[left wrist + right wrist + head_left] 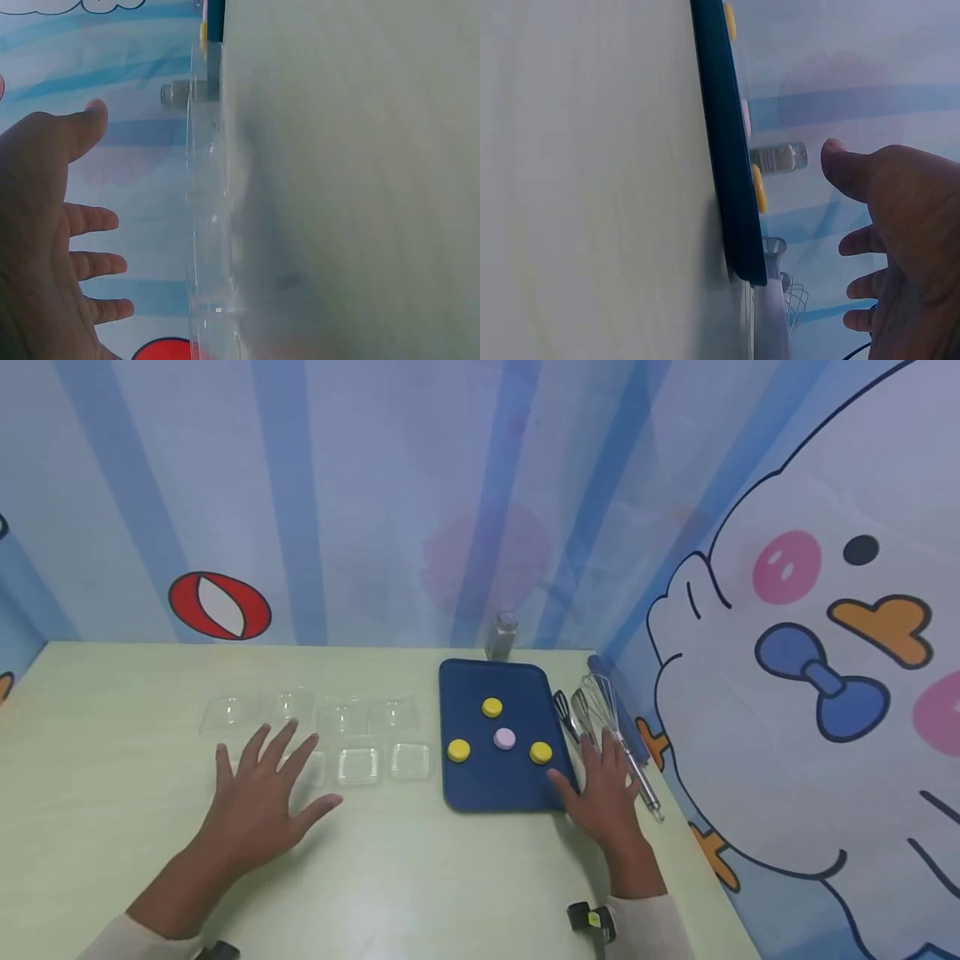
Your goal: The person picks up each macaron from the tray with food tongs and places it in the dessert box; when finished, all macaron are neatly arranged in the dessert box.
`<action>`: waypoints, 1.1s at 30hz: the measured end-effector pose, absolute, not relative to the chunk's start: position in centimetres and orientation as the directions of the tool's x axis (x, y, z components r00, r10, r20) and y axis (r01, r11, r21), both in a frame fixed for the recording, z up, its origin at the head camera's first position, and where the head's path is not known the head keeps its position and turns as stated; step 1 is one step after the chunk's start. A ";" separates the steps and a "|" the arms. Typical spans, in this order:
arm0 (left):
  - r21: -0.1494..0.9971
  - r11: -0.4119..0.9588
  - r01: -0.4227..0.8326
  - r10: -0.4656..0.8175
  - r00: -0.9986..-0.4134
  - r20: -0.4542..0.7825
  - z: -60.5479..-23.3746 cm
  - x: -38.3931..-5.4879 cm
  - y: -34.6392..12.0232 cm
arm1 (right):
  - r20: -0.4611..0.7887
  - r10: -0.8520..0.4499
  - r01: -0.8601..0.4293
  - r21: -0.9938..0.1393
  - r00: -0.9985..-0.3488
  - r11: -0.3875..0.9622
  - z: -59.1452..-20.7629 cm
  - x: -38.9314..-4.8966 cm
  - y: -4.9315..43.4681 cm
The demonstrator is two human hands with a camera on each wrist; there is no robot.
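Note:
My left hand (255, 806) is held over the table with its fingers spread, overlapping the near-left part of a group of clear plastic containers (358, 766). In the left wrist view that hand (45, 225) holds nothing, and the containers (210, 255) stand beyond it. My right hand (606, 802), fingers extended and also holding nothing, hovers by the right edge of a dark blue tray (487, 793). On the tray lie three yellow macarons (492, 707) and one lilac macaron (504, 739). A wire whisk (611, 714) lies partly hidden beneath the right hand.
Beside the whisk are a smaller dark-headed utensil (564, 710), a spoon-like tool (581, 706) and a long blue strip (626, 714). A small bottle (501, 637) stands behind the tray. A printed cloth backdrop (390, 510) borders the table's back and right sides.

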State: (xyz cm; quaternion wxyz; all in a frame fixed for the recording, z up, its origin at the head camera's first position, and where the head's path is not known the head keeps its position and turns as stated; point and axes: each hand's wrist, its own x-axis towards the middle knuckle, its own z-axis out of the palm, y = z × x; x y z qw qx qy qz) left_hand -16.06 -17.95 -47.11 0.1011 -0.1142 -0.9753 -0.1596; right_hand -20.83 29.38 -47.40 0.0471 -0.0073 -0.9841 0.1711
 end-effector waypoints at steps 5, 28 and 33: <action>0.318 0.887 0.336 0.251 -0.927 0.280 -47.2 -17.4 -16.3 | 0.125 0.036 -0.007 -0.327 -0.991 0.945 -47.3 -22.4 30.4; 0.336 0.857 0.391 0.303 -0.909 0.284 -48.9 -21.1 -10.4 | 0.174 0.140 0.049 -0.442 -0.975 0.896 -49.3 -24.8 33.1; 0.335 0.856 0.393 0.298 -0.906 0.300 -49.5 -21.5 -10.1 | 0.191 0.136 0.036 -0.452 -0.972 0.891 -49.7 -24.7 33.5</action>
